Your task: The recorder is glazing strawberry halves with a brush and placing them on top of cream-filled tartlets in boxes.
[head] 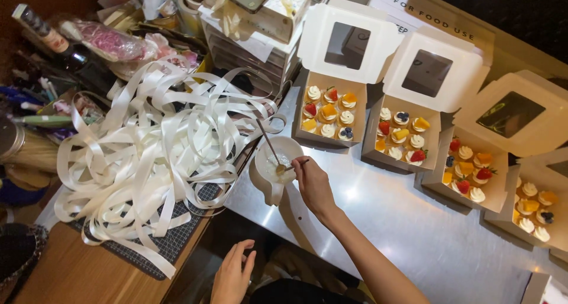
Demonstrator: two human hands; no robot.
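**Right hand dips a small tool into the white jug**

Your right hand (pixel 312 182) sits just right of centre, fingers pinched together on a thin tool (pixel 294 165) whose tip reaches into the white jug (pixel 276 166). A long-handled spoon (pixel 270 145) leans in the same jug, its handle pointing toward 11 o'clock. The jug stands on the steel surface (pixel 378 215), at its left edge.

Your left hand (pixel 232 275) hangs low at 6 o'clock, fingers loosely apart, holding nothing, well clear of the jug.

At 9 o'clock from the jug, a heap of cream ribbon (pixel 160 156) sprawls over a dark cutting mat (pixel 177 236) on the wooden surface (pixel 77 274).

From 1 o'clock round to 3 o'clock, four open cake boxes run in a slanting row: the nearest box (pixel 329 111), a second box (pixel 402 135), a third box (pixel 470 171) and a fourth box (pixel 535 209), each filled with small cream-topped cakes bearing fruit, window lids tipped back.
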